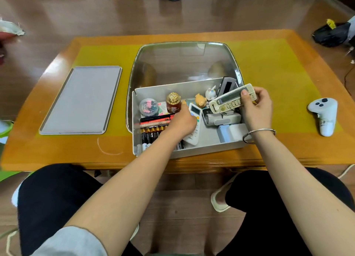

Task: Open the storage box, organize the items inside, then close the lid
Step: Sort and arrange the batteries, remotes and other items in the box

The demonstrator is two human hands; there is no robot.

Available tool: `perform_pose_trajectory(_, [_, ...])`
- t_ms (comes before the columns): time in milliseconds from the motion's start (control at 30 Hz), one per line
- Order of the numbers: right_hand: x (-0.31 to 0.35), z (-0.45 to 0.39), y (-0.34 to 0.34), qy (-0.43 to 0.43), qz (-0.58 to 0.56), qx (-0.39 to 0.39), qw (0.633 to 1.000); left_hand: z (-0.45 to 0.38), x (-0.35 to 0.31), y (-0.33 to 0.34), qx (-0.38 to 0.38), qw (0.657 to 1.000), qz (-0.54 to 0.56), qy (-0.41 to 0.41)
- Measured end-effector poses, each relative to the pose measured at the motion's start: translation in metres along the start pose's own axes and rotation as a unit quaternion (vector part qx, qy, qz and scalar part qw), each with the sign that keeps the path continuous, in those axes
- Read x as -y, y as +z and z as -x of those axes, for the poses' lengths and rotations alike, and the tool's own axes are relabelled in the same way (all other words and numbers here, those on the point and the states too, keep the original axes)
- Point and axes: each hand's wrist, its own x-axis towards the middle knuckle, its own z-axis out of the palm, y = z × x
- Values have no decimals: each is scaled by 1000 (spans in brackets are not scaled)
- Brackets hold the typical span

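Observation:
The white storage box stands open at the table's near edge, its clear lid raised behind it. My right hand grips a cream remote above the box's right side. My left hand reaches into the box's middle, lying over a white remote; whether it grips anything I cannot tell. Inside lie batteries, pens, a tub of binder clips, a gold-capped bottle, small figurines, a dark remote and grey devices.
A grey tray lies flat on the table's left side. A white game controller sits at the right on the yellow mat. My knees are under the near edge. A black bag lies on the floor, far right.

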Motion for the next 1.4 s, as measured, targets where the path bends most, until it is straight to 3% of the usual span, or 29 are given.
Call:
perform_pose_trajectory(567, [-5, 5, 4, -18, 42, 0, 999, 13, 7, 14, 9, 987, -141, 70])
perform_pose_trajectory(733, [-4, 7, 4, -28, 47, 2, 999, 35, 12, 17, 103, 958, -240, 116])
perform_pose_trajectory(900, [-4, 8, 4, -27, 41, 4, 999, 40, 4, 24, 151, 946, -267, 101])
perform_pose_trajectory(1400, [-6, 9, 4, -37, 55, 8, 998, 36, 5, 34, 106, 945, -291, 103])
